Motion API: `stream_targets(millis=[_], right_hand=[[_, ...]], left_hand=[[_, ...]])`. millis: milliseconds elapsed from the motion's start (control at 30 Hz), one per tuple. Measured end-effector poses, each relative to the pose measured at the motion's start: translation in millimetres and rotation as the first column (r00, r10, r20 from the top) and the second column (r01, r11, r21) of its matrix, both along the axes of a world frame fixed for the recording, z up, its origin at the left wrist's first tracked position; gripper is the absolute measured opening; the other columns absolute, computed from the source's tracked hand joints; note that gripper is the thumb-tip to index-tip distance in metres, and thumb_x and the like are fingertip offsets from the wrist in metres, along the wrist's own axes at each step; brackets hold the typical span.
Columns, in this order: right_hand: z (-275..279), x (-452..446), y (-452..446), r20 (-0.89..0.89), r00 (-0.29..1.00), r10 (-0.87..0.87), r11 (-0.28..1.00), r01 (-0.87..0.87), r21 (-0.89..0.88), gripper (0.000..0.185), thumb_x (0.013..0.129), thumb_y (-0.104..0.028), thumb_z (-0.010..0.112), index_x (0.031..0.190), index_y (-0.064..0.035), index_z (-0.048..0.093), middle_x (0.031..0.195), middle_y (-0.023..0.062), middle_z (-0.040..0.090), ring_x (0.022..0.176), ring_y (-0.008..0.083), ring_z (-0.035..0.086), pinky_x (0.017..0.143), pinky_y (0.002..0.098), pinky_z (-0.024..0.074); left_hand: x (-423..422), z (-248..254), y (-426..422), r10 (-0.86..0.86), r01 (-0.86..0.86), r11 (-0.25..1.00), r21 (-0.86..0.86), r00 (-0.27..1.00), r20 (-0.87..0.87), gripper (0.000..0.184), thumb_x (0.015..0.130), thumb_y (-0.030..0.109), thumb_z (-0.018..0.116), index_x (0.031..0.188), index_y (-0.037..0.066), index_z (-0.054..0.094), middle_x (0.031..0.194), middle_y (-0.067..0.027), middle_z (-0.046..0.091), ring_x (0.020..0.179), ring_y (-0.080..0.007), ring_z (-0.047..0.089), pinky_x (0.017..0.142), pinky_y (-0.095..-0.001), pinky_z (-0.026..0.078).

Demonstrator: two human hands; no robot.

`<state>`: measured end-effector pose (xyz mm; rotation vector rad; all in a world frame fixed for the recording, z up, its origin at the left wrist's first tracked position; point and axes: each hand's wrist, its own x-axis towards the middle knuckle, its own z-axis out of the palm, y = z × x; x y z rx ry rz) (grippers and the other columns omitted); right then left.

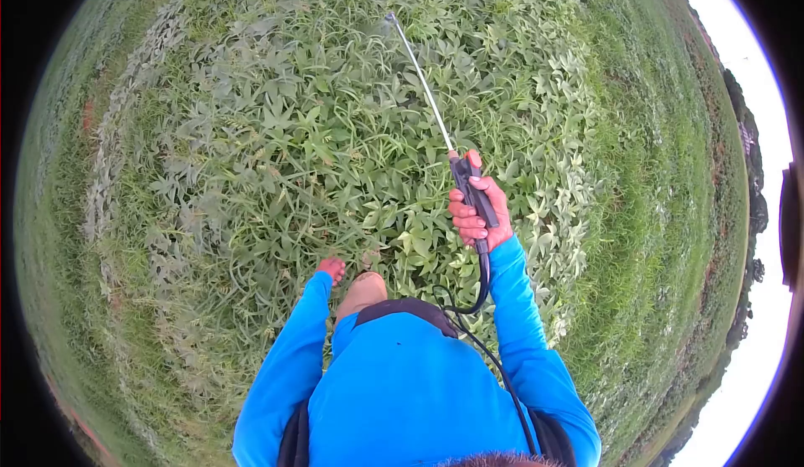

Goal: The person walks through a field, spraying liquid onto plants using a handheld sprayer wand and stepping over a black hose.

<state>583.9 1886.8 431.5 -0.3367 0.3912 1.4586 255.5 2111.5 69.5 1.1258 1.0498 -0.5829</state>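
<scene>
My right hand (483, 216) is wrapped round the dark grip of a spray wand (473, 189), with a red part at the grip's top. From it a thin metal lance (423, 82) reaches forward and slightly left to a nozzle (390, 17) over the leaves. Faint mist seems to hang left of the nozzle. A black hose (484, 278) leaves the bottom of the grip and loops back along my right side. My left hand (332, 270) hangs low beside my leg, its fingers curled and apparently holding nothing. Below it and around it are leafy plants.
Dense green crop plants (293, 123) with lobed leaves, mixed with grass, cover the ground ahead. A grassy strip (628, 216) runs along the right. My knee (362, 291) shows below my waist. Dark straps (553, 438) lie at my sides. Trees (756, 207) line the horizon.
</scene>
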Motion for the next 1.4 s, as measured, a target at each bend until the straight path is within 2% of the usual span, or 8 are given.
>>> stream_targets(millis=[200, 433, 567, 733, 1033, 1200, 1333, 1400], right_hand=[[34, 32, 95, 0.106, 0.984, 0.146, 0.987, -0.152, 0.044, 0.033, 0.085, -0.037, 0.053, 0.084, -0.0054, 0.046, 0.06, 0.0019, 0.04, 0.038, 0.0095, 0.037, 0.028, 0.0232, 0.0323], [55, 68, 182, 0.259, 0.926, 0.274, 0.959, -0.285, 0.002, 0.032, 0.082, -0.037, 0.059, 0.081, -0.0077, 0.046, 0.059, -0.0005, 0.041, 0.038, 0.0075, 0.036, 0.029, 0.0212, 0.0312], [49, 90, 199, 0.294, 0.934, 0.204, 0.977, -0.213, -0.001, 0.033, 0.082, -0.038, 0.06, 0.078, -0.0079, 0.046, 0.058, -0.0003, 0.043, 0.039, 0.0078, 0.038, 0.029, 0.0218, 0.0316], [43, 104, 163, 0.268, 0.952, 0.147, 0.988, -0.128, -0.087, 0.033, 0.081, -0.038, 0.06, 0.077, -0.007, 0.049, 0.057, 0.0001, 0.044, 0.038, 0.0084, 0.039, 0.029, 0.022, 0.0331], [30, 99, 61, 0.188, 0.982, 0.022, 0.988, 0.007, -0.155, 0.031, 0.082, -0.036, 0.059, 0.077, -0.0069, 0.048, 0.057, 0.0015, 0.045, 0.037, 0.0101, 0.04, 0.028, 0.0228, 0.0351], [26, 85, 7, 0.255, 0.965, -0.056, 0.954, 0.127, -0.272, 0.03, 0.083, -0.036, 0.058, 0.077, -0.0087, 0.048, 0.056, -0.0002, 0.043, 0.036, 0.0086, 0.039, 0.028, 0.0224, 0.0337], [25, 70, -32, 0.302, 0.947, -0.115, 0.901, 0.227, -0.371, 0.028, 0.084, -0.036, 0.058, 0.077, -0.0108, 0.048, 0.055, -0.0014, 0.042, 0.037, 0.008, 0.037, 0.029, 0.0215, 0.0321], [29, 64, -51, 0.331, 0.93, -0.158, 0.849, 0.299, -0.435, 0.027, 0.085, -0.035, 0.058, 0.078, -0.0118, 0.047, 0.054, -0.0018, 0.041, 0.037, 0.0076, 0.036, 0.029, 0.021, 0.0304]], left_hand=[[44, 26, 23, 0.061, -0.062, 0.998, 0.01, 0.998, 0.026, 0.023, 0.09, 0.031, 0.051, 0.092, 0.009, 0.057, 0.069, -0.0014, 0.056, 0.051, -0.009, 0.048, 0.041, -0.0255, 0.035], [49, 20, 44, 0.074, -0.074, 0.997, -0.003, 0.997, 0.012, 0.021, 0.09, 0.03, 0.053, 0.093, 0.009, 0.057, 0.069, -0.001, 0.056, 0.05, -0.0088, 0.048, 0.04, -0.0251, 0.034], [41, 14, 50, 0.062, -0.062, 0.998, 0.003, 0.998, 0.026, 0.024, 0.092, 0.032, 0.048, 0.092, 0.009, 0.057, 0.069, -0.0015, 0.056, 0.05, -0.0103, 0.047, 0.04, -0.0262, 0.034], [32, 24, 55, 0.096, -0.096, 0.995, -0.015, 0.995, 0.008, 0.023, 0.092, 0.032, 0.049, 0.09, 0.011, 0.057, 0.067, 0.0001, 0.055, 0.048, -0.0095, 0.047, 0.039, -0.0255, 0.034], [36, 24, 52, -0.026, 0.029, 0.999, 0.031, 0.996, -0.086, 0.022, 0.089, 0.031, 0.049, 0.093, 0.01, 0.057, 0.068, -0.0014, 0.054, 0.046, -0.0111, 0.045, 0.037, -0.0268, 0.033], [54, 8, 47, 0.045, -0.043, 0.992, -0.118, 0.999, 0.013, 0.024, 0.088, 0.029, 0.05, 0.101, 0.009, 0.056, 0.071, -0.0027, 0.057, 0.049, -0.0122, 0.049, 0.039, -0.0271, 0.036], [84, 1, 45, 0.028, -0.028, 0.991, -0.134, 1.0, -0.001, 0.023, 0.089, 0.028, 0.05, 0.1, 0.009, 0.056, 0.072, -0.0034, 0.059, 0.049, -0.0125, 0.05, 0.04, -0.0271, 0.036], [106, 4, 39, -0.015, 0.011, 0.999, -0.051, 0.997, -0.079, 0.021, 0.09, 0.03, 0.048, 0.09, 0.011, 0.054, 0.068, -0.0043, 0.057, 0.047, -0.0146, 0.048, 0.039, -0.0302, 0.034]])
